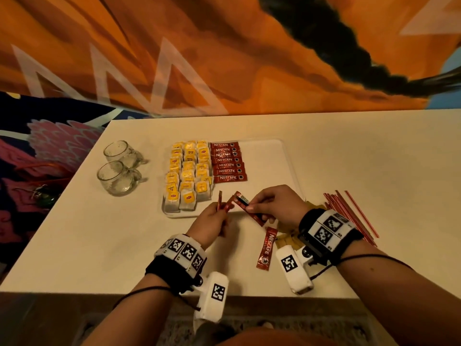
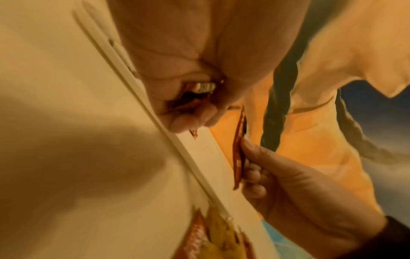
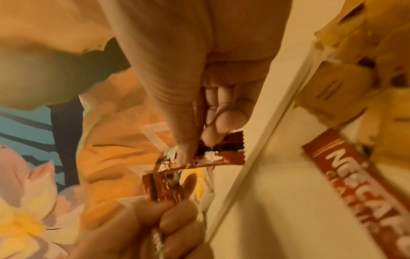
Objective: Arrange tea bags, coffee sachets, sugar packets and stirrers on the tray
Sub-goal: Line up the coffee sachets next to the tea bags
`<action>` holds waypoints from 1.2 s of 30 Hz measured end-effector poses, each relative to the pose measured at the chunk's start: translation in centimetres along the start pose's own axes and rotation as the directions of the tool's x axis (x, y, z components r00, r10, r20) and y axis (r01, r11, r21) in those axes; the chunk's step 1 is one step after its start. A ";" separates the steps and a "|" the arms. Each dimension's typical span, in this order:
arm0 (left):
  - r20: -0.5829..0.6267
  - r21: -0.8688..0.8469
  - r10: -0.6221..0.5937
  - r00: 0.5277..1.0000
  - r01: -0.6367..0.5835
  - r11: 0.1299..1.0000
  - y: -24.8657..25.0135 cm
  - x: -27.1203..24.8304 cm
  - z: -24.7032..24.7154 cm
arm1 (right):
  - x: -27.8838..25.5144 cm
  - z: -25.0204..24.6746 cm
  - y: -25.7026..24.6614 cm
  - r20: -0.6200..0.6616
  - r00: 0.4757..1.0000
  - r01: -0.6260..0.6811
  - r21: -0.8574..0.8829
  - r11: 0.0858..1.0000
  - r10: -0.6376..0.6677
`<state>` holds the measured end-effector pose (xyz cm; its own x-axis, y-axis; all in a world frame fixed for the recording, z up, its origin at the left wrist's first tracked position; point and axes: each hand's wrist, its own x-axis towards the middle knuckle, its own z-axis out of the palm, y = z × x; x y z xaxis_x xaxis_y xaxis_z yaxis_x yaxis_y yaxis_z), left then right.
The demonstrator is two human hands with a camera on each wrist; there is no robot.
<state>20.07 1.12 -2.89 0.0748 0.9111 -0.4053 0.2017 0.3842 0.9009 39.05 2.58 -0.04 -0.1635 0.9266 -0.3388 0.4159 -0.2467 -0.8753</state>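
On the white tray (image 1: 269, 166) lie rows of yellow-tagged tea bags (image 1: 189, 171) and a column of red coffee sachets (image 1: 228, 162). Just above the tray's near edge, my left hand (image 1: 219, 211) grips a few red sachets (image 1: 225, 204) that fan upward. My right hand (image 1: 255, 211) pinches one more sachet (image 1: 243, 202) between thumb and fingers, its end touching those in the left hand. In the right wrist view my fingertips (image 3: 218, 126) press this sachet (image 3: 224, 156). A loose sachet (image 1: 266, 248) lies on the table by my right wrist.
Yellowish sugar packets (image 1: 287, 242) sit partly hidden under my right wrist. Red stirrers (image 1: 349, 213) lie in a bundle on the table at the right. Two glass cups (image 1: 119, 168) stand left of the tray. The tray's right half is bare.
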 end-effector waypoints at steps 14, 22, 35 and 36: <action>0.004 -0.094 0.128 0.992 -0.127 0.987 -0.3 -0.1 -1.2 | -1.6 -0.5 2.1 0.244 0.967 0.132 -0.712 0.690 0.067; 0.057 0.196 0.146 0.988 -0.154 0.968 0.7 -0.8 -2.2 | 0.4 1.2 0.9 0.252 0.968 0.143 -0.587 0.797 0.012; 0.019 0.156 0.229 0.973 -0.229 0.961 3.1 0.3 -6.2 | 2.7 3.2 -6.7 0.049 0.974 0.217 0.080 0.973 -0.222; -0.032 0.079 0.221 0.975 -0.218 0.973 3.4 0.6 -6.5 | 2.8 3.3 -6.9 0.025 0.976 0.215 0.066 0.974 -0.217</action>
<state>14.46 3.98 0.96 0.0859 0.9779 -0.1905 0.2571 0.1630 0.9526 32.71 5.96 3.91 -0.2718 0.9507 -0.1491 0.3110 -0.0598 -0.9485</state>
